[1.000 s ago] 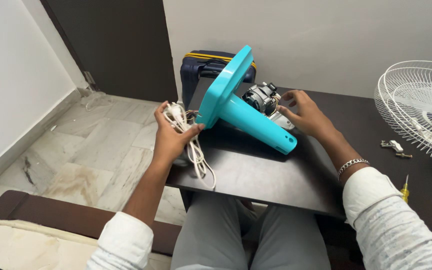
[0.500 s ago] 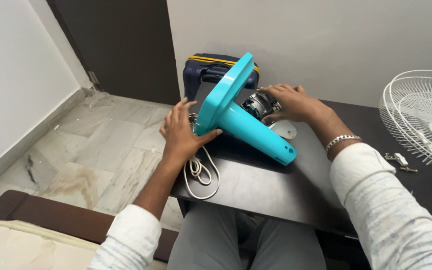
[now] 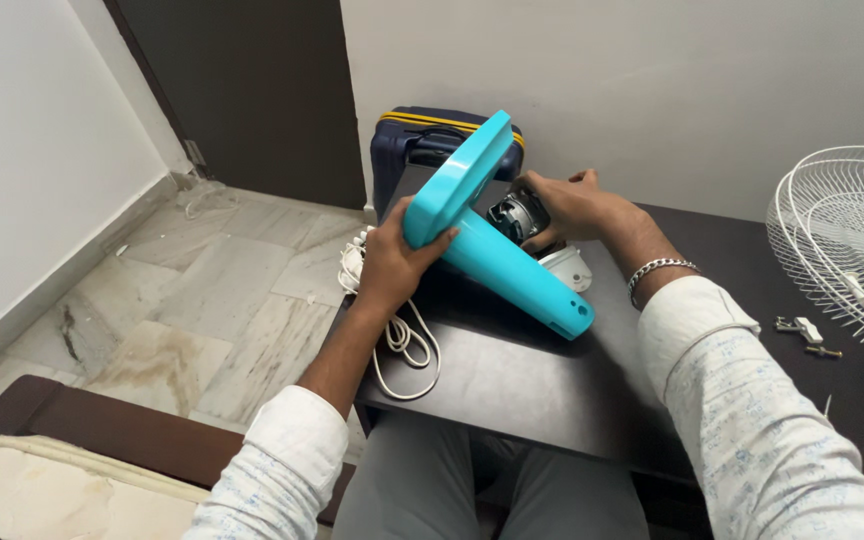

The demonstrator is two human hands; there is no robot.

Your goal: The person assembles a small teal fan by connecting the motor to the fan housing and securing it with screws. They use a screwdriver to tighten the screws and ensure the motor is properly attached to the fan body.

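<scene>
The left hand [image 3: 399, 262] is wrapped around the turquoise fan stand [image 3: 497, 245] where its column meets the flat base, thumb across the front, holding it tilted so the base faces up and away. The right hand [image 3: 569, 205] is closed over the bare fan motor [image 3: 518, 216] just behind the column, fingers curled on its dark housing. Stand and motor lie near the far left corner of the dark worktop [image 3: 542, 385], the column's open end pointing toward the person.

The work looks to be at the stage of handling the motor where it sits by the stand; any next move would call for the left hand to keep the stand steady while the right works the motor, with care for the wires running between them.

A white power cord [image 3: 399, 338] lies coiled under the left wrist and hangs over the worktop's edge, where it could snag. A white plastic cover [image 3: 567, 268] rests just beside the motor. Well apart to the right stand a white wire fan guard [image 3: 847, 250] and some small screws and fittings [image 3: 802, 330]. A dark blue suitcase [image 3: 422, 140] stands behind the worktop.
</scene>
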